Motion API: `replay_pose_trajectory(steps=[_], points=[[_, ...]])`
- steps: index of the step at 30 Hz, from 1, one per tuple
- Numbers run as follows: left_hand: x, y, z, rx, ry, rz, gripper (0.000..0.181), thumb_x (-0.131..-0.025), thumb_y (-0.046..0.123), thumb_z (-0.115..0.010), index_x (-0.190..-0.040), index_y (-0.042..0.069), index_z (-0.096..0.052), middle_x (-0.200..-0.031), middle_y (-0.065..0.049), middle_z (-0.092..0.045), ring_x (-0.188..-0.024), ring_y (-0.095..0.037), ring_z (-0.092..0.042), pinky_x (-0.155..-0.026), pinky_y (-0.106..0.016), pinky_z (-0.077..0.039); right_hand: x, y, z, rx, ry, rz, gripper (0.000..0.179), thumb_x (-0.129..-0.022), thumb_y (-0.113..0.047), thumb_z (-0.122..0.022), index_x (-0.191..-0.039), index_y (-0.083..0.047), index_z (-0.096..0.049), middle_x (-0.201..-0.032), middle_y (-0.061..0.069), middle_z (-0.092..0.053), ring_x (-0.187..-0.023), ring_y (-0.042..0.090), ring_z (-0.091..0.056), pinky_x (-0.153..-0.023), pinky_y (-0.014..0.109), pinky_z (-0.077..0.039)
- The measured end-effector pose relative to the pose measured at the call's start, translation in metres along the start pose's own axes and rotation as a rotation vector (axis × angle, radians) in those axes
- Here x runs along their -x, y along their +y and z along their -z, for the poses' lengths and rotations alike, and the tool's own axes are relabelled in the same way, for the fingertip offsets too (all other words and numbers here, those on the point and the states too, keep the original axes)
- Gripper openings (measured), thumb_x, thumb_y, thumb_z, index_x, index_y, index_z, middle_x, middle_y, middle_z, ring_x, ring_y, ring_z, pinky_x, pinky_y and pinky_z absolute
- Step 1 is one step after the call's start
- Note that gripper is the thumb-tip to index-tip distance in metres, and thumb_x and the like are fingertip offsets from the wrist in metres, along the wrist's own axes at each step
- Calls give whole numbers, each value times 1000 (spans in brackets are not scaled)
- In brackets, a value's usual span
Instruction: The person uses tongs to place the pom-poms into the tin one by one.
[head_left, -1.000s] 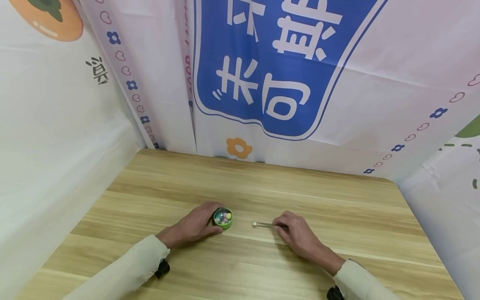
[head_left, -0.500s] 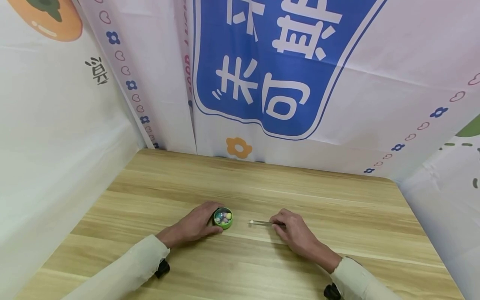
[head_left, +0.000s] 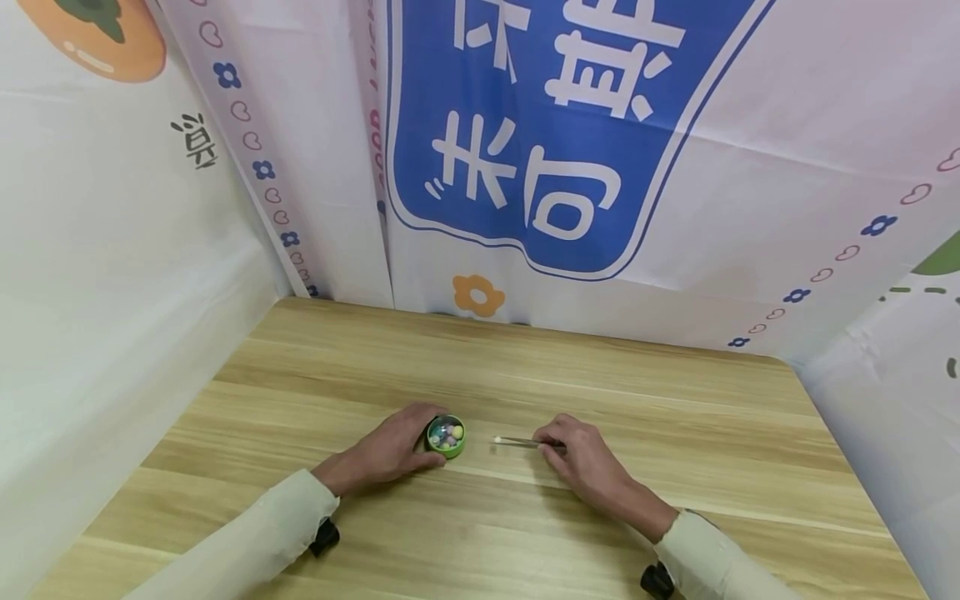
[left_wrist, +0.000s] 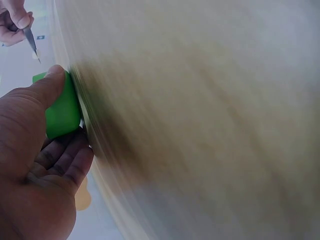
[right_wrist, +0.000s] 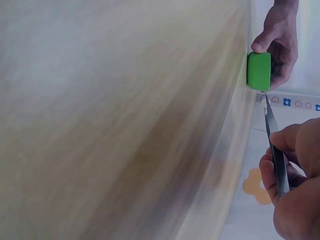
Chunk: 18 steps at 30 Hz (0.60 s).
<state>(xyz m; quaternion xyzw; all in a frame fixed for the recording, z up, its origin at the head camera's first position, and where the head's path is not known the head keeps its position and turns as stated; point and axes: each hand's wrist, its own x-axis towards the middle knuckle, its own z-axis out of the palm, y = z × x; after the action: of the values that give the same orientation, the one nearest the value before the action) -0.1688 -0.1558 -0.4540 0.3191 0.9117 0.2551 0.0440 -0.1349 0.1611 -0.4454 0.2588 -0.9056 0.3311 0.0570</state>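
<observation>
On the wooden table stands a small round green container (head_left: 446, 437) with several pastel beads inside. My left hand (head_left: 393, 448) holds it from the left, thumb on the near side and fingers around the far side. In the left wrist view the green container (left_wrist: 64, 107) shows between thumb and fingers. My right hand (head_left: 588, 462) pinches metal tweezers (head_left: 517, 442) that point left at the container. A small whitish bead (head_left: 497, 439) sits at the tweezer tips, a short way right of the container. The right wrist view shows the tweezers (right_wrist: 276, 150) between thumb and fingers.
The wooden tabletop (head_left: 480, 533) spreads around both hands. A printed cloth wall (head_left: 645, 308) rises at its back edge, with more white cloth (head_left: 112, 333) at the left and right sides.
My right hand has moved slightly left and away from me, carrying the tweezers and bead closer to the container. The left hand and container have stayed in place.
</observation>
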Motion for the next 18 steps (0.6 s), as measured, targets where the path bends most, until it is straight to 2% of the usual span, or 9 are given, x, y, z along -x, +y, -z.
replay_pose_trajectory(steps=[10,18], points=[[0,0,0,-5,-2,-7,63,-86,30,-77,-137,6,-49,-134,-13,-56,-123,-27,-55,-102,-46,-47,-5,-6,-8,-1,19,26,8,-89,-5,-70,-96,-5,-74,-92,4,-66,-81,9,-64,-68,21,-56],[0,1,1,1,-3,-9,63,-86,29,-77,-137,5,-50,-134,-13,-57,-123,-27,-55,-103,-46,-47,-8,-11,-7,-12,-12,6,9,-92,-7,-68,-98,-8,-74,-93,1,-65,-81,7,-62,-69,19,-55]])
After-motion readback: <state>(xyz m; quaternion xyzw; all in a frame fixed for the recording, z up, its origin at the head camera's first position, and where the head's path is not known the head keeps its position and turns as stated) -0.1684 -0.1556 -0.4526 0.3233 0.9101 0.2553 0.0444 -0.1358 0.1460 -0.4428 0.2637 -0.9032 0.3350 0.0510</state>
